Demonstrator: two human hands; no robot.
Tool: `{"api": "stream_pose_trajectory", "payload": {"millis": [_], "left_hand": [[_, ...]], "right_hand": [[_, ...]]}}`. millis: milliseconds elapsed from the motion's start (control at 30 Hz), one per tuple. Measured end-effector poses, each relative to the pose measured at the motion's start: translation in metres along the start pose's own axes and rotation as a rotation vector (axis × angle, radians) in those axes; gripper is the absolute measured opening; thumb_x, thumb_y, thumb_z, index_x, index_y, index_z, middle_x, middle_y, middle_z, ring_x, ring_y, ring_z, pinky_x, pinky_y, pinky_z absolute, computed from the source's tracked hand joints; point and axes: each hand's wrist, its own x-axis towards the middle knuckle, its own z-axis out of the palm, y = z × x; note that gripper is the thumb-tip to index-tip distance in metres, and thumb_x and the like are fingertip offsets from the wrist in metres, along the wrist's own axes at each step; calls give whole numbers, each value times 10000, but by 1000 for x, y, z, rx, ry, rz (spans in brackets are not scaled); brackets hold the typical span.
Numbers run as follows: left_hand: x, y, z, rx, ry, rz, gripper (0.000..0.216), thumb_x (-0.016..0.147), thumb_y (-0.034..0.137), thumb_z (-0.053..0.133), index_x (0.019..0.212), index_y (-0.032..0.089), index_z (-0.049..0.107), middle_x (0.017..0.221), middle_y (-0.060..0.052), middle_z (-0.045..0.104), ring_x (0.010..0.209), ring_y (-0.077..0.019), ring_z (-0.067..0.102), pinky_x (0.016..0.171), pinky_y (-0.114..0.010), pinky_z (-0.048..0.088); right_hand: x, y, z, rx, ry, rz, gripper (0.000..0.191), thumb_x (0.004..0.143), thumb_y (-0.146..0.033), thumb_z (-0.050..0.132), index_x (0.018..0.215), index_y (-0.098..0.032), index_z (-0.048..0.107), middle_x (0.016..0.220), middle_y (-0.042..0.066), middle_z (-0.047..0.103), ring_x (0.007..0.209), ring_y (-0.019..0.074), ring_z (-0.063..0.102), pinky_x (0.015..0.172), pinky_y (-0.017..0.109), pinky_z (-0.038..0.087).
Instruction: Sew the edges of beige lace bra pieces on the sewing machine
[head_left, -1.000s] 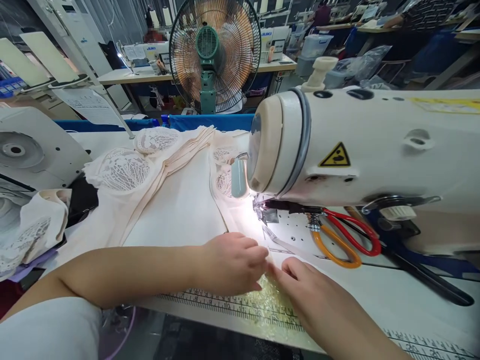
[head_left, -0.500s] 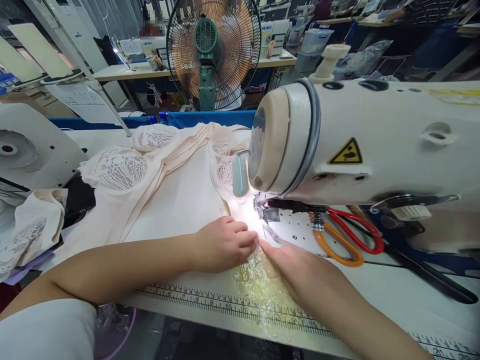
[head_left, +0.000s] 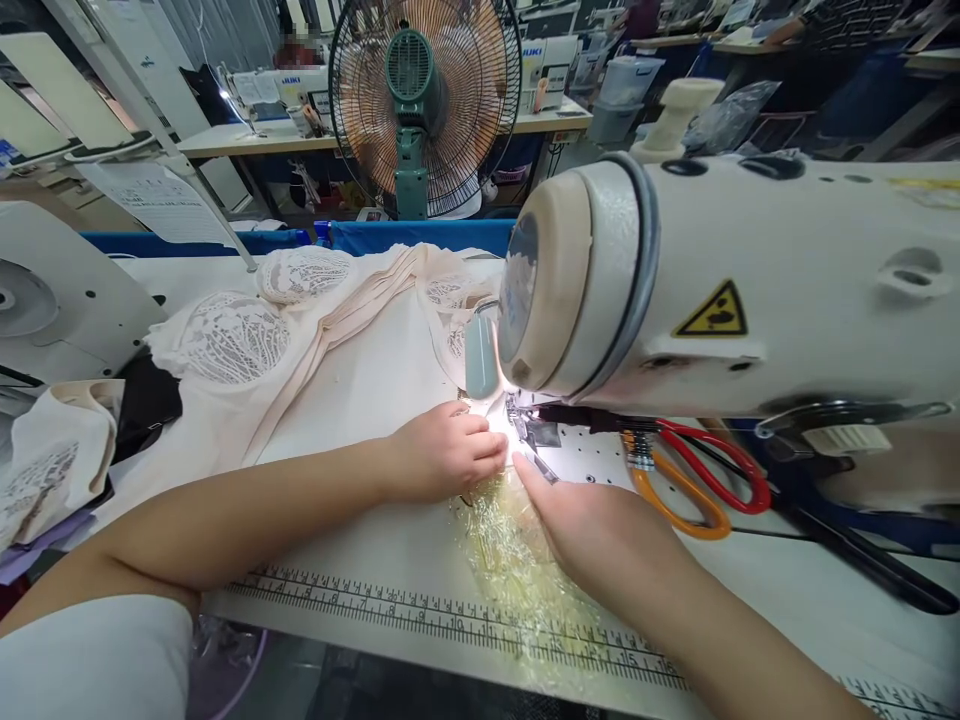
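My left hand (head_left: pixel 446 450) rests with curled fingers on the pale peach fabric (head_left: pixel 360 385), right beside the presser foot (head_left: pixel 534 432) of the white sewing machine (head_left: pixel 750 290). My right hand (head_left: pixel 592 525) lies flat with fingers stretched toward the presser foot, pressing a thin, shiny, crinkled strip (head_left: pixel 510 545) onto the table. Fingertips of both hands nearly meet in the machine's bright light. What the left fingers pinch is hidden.
Lace-trimmed peach pieces (head_left: pixel 232 335) are piled at back left. Red and orange-handled scissors (head_left: pixel 694 480) lie under the machine arm. A printed ruler (head_left: pixel 420 615) runs along the table's front edge. A green standing fan (head_left: pixel 424 100) and other workstations are behind.
Both hands have slid forward, away from the ruler edge and up to the presser foot. The shiny strip moved with them toward the needle.
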Motion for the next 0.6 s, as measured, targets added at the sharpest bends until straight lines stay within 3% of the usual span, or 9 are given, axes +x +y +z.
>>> {"api": "stream_pose_trajectory", "payload": {"millis": [233, 600], "left_hand": [[5, -12, -5, 53, -46, 8, 268, 906, 147, 390, 996, 159, 643, 1044, -70, 667, 873, -175, 590, 603, -301, 402], [8, -26, -2, 22, -243, -118, 341, 843, 65, 395, 1070, 187, 618, 1176, -62, 621, 967, -226, 581, 866, -451, 396]], "right_hand": [[8, -15, -8, -14, -20, 91, 873, 640, -26, 528, 1443, -70, 189, 417, -46, 406, 396, 148, 416, 394, 258, 303], [4, -22, 5, -8, 118, 83, 848, 615, 40, 522, 1417, -35, 257, 542, 34, 600, 488, 186, 587, 386, 248, 271]]}}
